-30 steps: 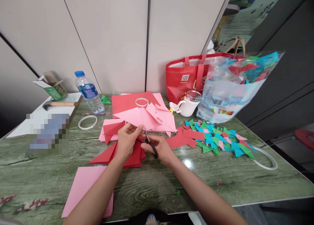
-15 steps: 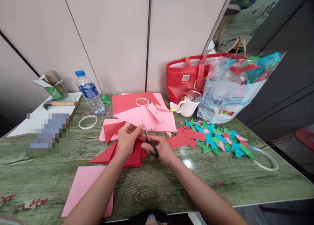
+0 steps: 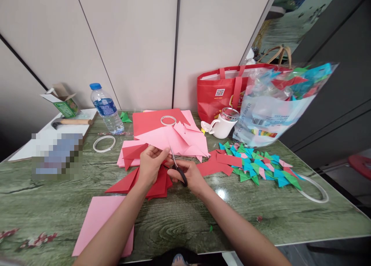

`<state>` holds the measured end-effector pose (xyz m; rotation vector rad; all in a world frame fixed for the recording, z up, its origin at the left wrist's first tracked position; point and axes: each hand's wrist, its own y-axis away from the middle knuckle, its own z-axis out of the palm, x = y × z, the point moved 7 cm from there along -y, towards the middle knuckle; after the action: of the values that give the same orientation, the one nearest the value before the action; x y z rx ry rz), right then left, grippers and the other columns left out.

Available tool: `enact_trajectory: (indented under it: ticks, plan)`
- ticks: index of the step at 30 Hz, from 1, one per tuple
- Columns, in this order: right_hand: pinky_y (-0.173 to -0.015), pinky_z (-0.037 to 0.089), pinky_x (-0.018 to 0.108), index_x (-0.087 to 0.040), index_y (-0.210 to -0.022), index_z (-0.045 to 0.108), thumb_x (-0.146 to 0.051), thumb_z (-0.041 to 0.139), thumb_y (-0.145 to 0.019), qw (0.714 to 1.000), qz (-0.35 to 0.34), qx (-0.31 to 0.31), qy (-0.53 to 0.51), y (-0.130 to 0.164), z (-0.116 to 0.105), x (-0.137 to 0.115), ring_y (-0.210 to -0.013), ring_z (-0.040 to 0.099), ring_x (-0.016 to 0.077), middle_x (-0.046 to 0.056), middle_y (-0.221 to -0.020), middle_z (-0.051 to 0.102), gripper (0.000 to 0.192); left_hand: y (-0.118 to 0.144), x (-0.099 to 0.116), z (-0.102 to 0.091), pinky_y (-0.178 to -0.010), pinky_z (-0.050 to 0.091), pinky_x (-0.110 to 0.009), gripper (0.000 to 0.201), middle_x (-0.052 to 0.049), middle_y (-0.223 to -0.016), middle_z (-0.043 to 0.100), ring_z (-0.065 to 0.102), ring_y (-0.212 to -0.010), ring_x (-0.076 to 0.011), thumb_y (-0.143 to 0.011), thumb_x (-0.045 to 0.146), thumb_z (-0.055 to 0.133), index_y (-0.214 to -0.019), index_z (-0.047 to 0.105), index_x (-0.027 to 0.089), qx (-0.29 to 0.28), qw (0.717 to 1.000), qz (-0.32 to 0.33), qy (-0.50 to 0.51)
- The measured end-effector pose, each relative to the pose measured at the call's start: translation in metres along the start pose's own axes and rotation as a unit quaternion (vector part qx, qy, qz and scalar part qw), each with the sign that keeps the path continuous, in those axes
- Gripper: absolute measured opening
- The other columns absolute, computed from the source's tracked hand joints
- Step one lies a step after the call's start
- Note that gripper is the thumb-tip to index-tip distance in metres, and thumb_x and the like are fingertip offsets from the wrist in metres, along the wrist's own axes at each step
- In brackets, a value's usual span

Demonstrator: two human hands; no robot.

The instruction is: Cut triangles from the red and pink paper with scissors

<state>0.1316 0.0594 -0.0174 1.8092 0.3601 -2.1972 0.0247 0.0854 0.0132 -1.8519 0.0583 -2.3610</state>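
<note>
Pinched at its near edge, a pink sheet of paper (image 3: 155, 137) is in my left hand (image 3: 150, 164), whose fingers are closed. My right hand (image 3: 189, 177) grips a pair of scissors (image 3: 182, 175) by black handles, with the metal blades pointing up and away at the pink paper. Whether the blades are parted is too small to tell. Beneath my left hand lies a pile of folded red paper (image 3: 159, 185). Several folded pink pieces (image 3: 188, 138) rest just beyond the blades. Red paper strips (image 3: 216, 164) lie right of my right hand.
Pink squares (image 3: 101, 223) lie near my left forearm. Small folded triangles (image 3: 257, 163) spread at right, by a tape roll (image 3: 321, 190). Behind stand a white mug (image 3: 223, 127), a red bag (image 3: 211, 96) and a plastic bag (image 3: 261, 119). A bottle (image 3: 107, 111) and hammer (image 3: 75, 121) are left.
</note>
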Motion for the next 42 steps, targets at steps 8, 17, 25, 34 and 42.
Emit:
enact_trajectory:
  ticks: [8, 17, 25, 34, 42]
  plan:
    - [-0.047, 0.025, 0.023, -0.013, -0.084, 0.063, -0.043, 0.072, -0.062, 1.0, 0.007, 0.002, -0.021, 0.0, -0.001, 0.003, -0.047, 0.033, 0.0067, -0.004, -0.053, 0.042, 0.038, -0.001, 0.003, -0.002, -0.049, 0.047, -0.023, 0.02, 0.0, -0.06, 0.064, 0.058, -0.046, -0.0111, -0.067, 0.028, 0.068, -0.076, 0.058, 0.013, 0.014, 1.0, -0.003, 0.017]
    - [-0.051, 0.029, 0.022, -0.014, -0.088, 0.063, -0.042, 0.075, -0.057, 1.0, 0.024, 0.002, 0.011, 0.002, 0.002, 0.005, -0.054, 0.036, 0.0079, -0.003, -0.062, 0.045, 0.043, -0.002, 0.008, -0.012, -0.047, 0.044, -0.022, 0.019, 0.0, -0.044, 0.059, 0.054, -0.04, -0.0112, -0.067, 0.028, 0.068, -0.06, 0.06, 0.012, 0.06, 0.997, 0.009, -0.048]
    - [-0.057, 0.034, 0.022, -0.016, -0.081, 0.06, -0.041, 0.078, -0.052, 1.0, 0.015, -0.003, -0.018, 0.0, 0.003, 0.001, -0.063, 0.04, 0.0102, -0.002, -0.068, 0.047, 0.043, 0.001, 0.008, -0.006, -0.048, 0.046, -0.023, 0.021, -0.001, -0.043, 0.059, 0.056, -0.042, -0.0134, -0.068, 0.028, 0.066, -0.055, 0.06, 0.013, 0.034, 0.996, 0.01, -0.081]
    - [-0.062, 0.038, 0.023, -0.016, -0.088, 0.062, -0.039, 0.076, -0.057, 1.0, 0.014, 0.001, -0.018, 0.001, 0.003, 0.004, -0.068, 0.045, 0.0117, 0.001, -0.077, 0.056, 0.04, 0.001, 0.011, -0.008, -0.049, 0.046, -0.023, 0.018, -0.001, -0.046, 0.061, 0.058, -0.044, -0.0139, -0.068, 0.027, 0.066, -0.058, 0.061, 0.013, 0.043, 0.994, 0.022, -0.099]
    - [-0.053, 0.031, 0.022, -0.016, -0.083, 0.062, -0.042, 0.074, -0.059, 1.0, 0.016, -0.002, -0.001, 0.001, 0.003, 0.005, -0.056, 0.038, 0.0084, -0.003, -0.065, 0.049, 0.038, 0.002, 0.009, -0.009, -0.047, 0.045, -0.023, 0.014, 0.0, -0.047, 0.062, 0.057, -0.044, -0.0138, -0.066, 0.027, 0.067, -0.061, 0.062, 0.014, 0.059, 0.994, 0.016, -0.094]
